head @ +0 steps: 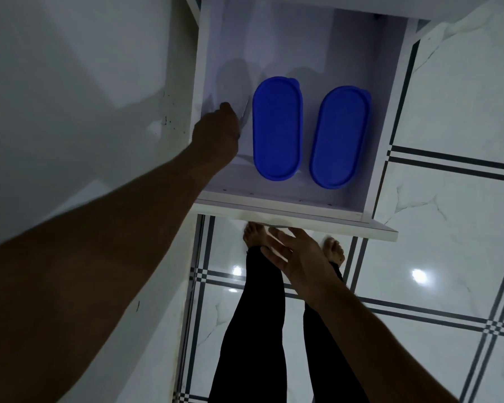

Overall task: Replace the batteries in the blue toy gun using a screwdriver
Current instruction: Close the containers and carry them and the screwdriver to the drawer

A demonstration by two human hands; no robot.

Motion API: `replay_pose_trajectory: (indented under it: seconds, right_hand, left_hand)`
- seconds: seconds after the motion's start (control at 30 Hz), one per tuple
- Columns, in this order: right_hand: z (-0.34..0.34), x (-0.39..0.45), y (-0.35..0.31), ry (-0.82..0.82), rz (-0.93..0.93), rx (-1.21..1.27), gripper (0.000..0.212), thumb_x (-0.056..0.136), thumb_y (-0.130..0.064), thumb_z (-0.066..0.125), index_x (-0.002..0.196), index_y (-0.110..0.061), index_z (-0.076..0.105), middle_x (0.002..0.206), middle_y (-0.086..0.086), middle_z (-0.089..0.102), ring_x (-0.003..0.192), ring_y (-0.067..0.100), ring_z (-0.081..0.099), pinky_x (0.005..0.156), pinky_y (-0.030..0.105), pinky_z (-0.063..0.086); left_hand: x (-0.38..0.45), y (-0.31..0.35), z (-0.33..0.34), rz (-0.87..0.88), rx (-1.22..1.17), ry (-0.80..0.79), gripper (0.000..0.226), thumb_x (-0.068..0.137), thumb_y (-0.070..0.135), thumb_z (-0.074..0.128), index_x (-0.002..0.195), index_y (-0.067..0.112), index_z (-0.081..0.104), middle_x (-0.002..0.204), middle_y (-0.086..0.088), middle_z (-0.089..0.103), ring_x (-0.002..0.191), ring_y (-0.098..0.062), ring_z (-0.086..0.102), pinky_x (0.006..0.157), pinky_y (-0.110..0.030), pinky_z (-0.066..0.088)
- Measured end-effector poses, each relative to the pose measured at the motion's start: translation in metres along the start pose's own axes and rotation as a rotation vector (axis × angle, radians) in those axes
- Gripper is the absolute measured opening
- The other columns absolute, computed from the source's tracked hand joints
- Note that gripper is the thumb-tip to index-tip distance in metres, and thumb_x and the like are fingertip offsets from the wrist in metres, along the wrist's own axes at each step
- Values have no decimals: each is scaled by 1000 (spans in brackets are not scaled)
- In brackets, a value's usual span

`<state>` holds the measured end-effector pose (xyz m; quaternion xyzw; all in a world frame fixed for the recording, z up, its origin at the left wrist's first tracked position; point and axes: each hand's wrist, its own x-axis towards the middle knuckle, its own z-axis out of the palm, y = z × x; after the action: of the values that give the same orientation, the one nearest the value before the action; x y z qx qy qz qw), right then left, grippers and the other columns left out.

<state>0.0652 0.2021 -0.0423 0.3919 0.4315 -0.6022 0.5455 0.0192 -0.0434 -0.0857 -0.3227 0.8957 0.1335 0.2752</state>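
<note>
Drawer [288, 203] pulled open, centre frame. Left hand [216, 132] inside, closed around a thin metal shaft, likely the screwdriver [244, 116], beside two blue lidded boxes [277, 128]. Right hand [296, 254] spread below the front. Toy gun nowhere visible. Fetching step; next, lift out.

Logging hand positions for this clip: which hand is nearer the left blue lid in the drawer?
Left. The left hand is inside the drawer, right beside the left blue lid, gripping a thin object. The right hand is open, outside, below the drawer's front.
</note>
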Motion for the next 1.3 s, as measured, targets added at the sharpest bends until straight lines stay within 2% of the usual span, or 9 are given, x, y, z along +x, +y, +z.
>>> replay_pose_trajectory:
  seconds: [0.13,0.27,0.4,0.63,0.77,0.87,0.97,1.1,1.3]
  right_hand:
    - [3,5,-4,-21,-20,42,15,95,3,49,100,5,63,94,17,71,90,26,71,78,32,60]
    - [6,8,-12,-38,-38,27,17,94,8,46,95,6,64,85,16,73,79,24,74,69,30,61]
    - [12,19,-23,-16,-89,21,20,92,12,44,82,6,61,79,18,68,81,28,70,87,38,59]
    - [25,46,-69,-122,-195,-58,16,91,13,44,88,3,57,90,19,62,95,29,62,90,36,58]
    - [38,55,-113,-79,-296,-23,29,92,14,46,113,-7,49,104,16,59,103,27,60,100,41,52]
    - [49,61,-141,-51,-339,-14,34,91,13,49,119,-5,53,100,12,62,99,24,61,97,38,54]
    - [58,66,-161,-33,-364,54,65,91,14,48,148,-10,32,98,13,59,103,25,59,101,41,51]
    - [66,67,-189,-64,-411,207,62,93,12,45,147,-16,33,101,14,59,121,30,57,97,44,53]
    - [77,70,-217,-86,-464,238,63,94,9,50,150,-14,33,114,14,62,130,31,52,104,46,48]
  left_hand:
    - [-18,-7,-20,66,-39,50,43,91,24,65,123,1,47,102,-17,65,80,-26,63,68,-34,52]
    - [-63,-12,-38,86,-375,125,22,96,31,58,101,10,58,84,-6,69,64,-17,68,60,-31,57]
    - [-117,-7,-34,-61,-864,89,17,98,27,55,95,11,61,81,3,70,51,-1,63,45,-12,46]
    - [-116,8,-6,-550,-1631,-354,22,97,16,55,115,5,60,102,-10,72,80,-19,72,68,-26,60]
    - [-56,-2,-18,-594,-1995,-223,16,95,-1,51,109,-1,58,101,-17,66,92,-24,68,88,-36,57]
    - [-27,2,-35,-523,-2058,-177,13,91,-7,52,99,-1,61,98,-19,67,99,-29,67,89,-38,56]
    - [-8,12,-50,-457,-2097,-139,13,90,-9,53,97,-2,61,96,-19,66,96,-29,66,86,-35,58]
    - [15,20,-66,-433,-2176,-59,19,89,-12,51,102,-2,61,91,-17,66,92,-26,66,90,-36,56]
    - [37,32,-89,-393,-2247,-14,33,84,-16,35,68,3,56,70,-10,54,76,-23,57,97,-42,52]
